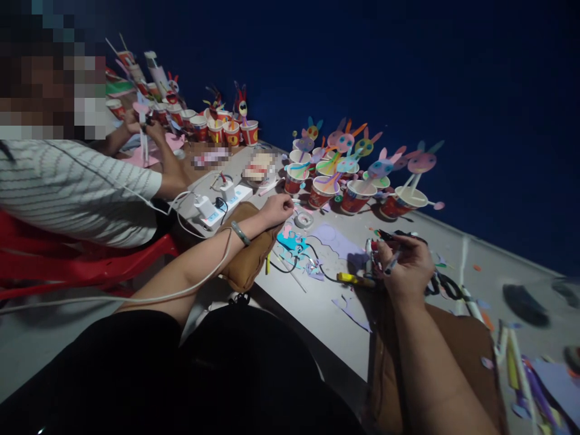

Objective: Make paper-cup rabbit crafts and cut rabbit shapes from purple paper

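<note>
My left hand (pixel 277 209), with a bangle at the wrist, rests by the table edge above a brown pad. Its fingers are curled together, and anything between them is too small to make out. A roll of tape (pixel 303 219) lies just right of its fingertips. My right hand (pixel 410 264) is closed around a slim pen (pixel 392 263), its tip end pointing down and left. Under that hand lies a yellow-ended tool (pixel 356 279) with a black cord, partly hidden. Cut scraps of lilac paper (pixel 333 241) and blue paper (pixel 292 241) lie between the hands.
Paper cups (pixel 321 192) holding rabbit-faced paper figures stand along the back. A white power strip (pixel 226 208) with chargers sits left, its cable crossing my left forearm. A co-worker in a striped sleeve (pixel 90 187) works at far left, beside a red chair (pixel 81 260). Paper strips (pixel 521 374) lie at right.
</note>
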Available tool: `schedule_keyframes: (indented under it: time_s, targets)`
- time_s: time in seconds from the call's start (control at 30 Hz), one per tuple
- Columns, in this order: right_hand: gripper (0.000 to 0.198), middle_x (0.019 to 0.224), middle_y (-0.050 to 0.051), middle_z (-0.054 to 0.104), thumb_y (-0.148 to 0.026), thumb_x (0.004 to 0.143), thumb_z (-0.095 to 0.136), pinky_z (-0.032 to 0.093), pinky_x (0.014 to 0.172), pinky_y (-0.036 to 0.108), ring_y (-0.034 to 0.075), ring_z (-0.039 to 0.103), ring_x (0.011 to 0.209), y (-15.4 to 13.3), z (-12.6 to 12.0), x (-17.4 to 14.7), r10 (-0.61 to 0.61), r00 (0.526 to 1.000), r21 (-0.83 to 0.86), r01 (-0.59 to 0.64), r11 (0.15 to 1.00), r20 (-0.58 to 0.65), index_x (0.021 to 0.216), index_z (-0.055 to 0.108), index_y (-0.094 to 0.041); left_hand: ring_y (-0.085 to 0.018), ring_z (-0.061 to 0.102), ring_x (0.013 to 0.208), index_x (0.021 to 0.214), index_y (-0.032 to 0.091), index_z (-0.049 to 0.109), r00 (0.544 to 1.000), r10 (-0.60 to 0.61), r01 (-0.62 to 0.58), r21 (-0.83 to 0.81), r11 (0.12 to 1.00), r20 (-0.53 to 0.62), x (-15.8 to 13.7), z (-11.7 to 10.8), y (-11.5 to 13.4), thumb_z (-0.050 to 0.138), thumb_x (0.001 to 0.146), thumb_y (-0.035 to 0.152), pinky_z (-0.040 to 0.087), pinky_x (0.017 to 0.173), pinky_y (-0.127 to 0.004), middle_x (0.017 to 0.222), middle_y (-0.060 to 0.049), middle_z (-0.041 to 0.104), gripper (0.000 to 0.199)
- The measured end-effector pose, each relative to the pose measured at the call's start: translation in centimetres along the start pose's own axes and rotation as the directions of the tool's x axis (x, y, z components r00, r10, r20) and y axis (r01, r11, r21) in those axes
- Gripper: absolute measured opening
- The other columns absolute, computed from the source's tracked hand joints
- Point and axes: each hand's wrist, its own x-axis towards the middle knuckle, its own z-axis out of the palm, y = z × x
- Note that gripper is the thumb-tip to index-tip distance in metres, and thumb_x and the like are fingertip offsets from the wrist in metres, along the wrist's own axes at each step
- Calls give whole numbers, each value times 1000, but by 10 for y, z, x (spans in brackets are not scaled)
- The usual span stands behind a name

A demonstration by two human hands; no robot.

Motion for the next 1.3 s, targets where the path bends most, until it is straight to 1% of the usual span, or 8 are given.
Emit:
schedule_keyframes:
  time_s: [0.23,0.37,0.47,0.57,0.7,0.9,1.07,1.3]
  targets:
    - [34,73,2,67,-34,67,78,54,54,35,21,67,60,-2,-1,-2,-9,1000,-12,9,1000,20,92,61,-20,-15,59,76,82,14,66,997,55,-56,28,998,51,-4,2,6,55,74,14,44,70,-26,83,-6,67,13]
    - [34,73,0,66,-33,68,78,55,50,34,20,67,58,-1,-3,-3,-6,1000,3,6,1000,30,94,61,-21,-18,59,85,86,16,66,974,196,-210,127,969,114,-10,6,15,55,75,15,44,80,-29,91,-7,67,16]
    - [32,72,-1,66,-33,68,78,54,49,33,20,67,57,1,-3,-2,-15,1000,-2,15,1000,27,93,61,-23,-18,60,88,90,15,67,925,316,-348,144,926,210,-8,5,25,52,79,15,43,82,-30,93,-8,68,19]
    - [33,71,0,66,-33,67,78,54,49,33,20,67,57,3,-3,-2,-18,1000,-12,19,1000,23,93,61,-22,-18,61,88,91,16,69,852,360,-435,131,891,380,-1,0,34,52,81,17,41,83,-30,94,-8,69,19]
    - [36,73,2,67,-36,66,79,53,52,33,20,67,58,5,-5,-2,-25,999,-19,26,999,21,94,62,-20,-20,58,91,89,16,70,714,315,-514,162,843,626,4,-13,42,59,77,21,38,82,-32,91,-7,68,16]
    - [39,76,3,66,-35,66,79,53,52,33,19,66,58,3,-7,-3,25,999,-18,-24,1000,34,96,61,-19,-22,51,93,89,16,66,637,233,-539,208,816,735,-5,-26,45,67,69,27,32,84,-34,93,-7,63,23]
    - [35,76,4,66,-32,66,78,53,52,31,18,65,58,-1,-7,-3,8,1000,-43,-7,999,28,93,61,-19,-21,49,90,85,16,62,617,246,-571,210,794,747,-9,-22,42,65,71,27,30,88,-36,94,-7,60,19]
    - [37,75,3,66,-35,66,79,49,47,29,16,62,52,-2,-6,-3,42,998,-19,-42,999,50,94,60,-19,-19,51,84,77,16,62,627,271,-555,175,813,730,-8,-17,38,60,71,22,31,86,-36,84,-5,61,8]
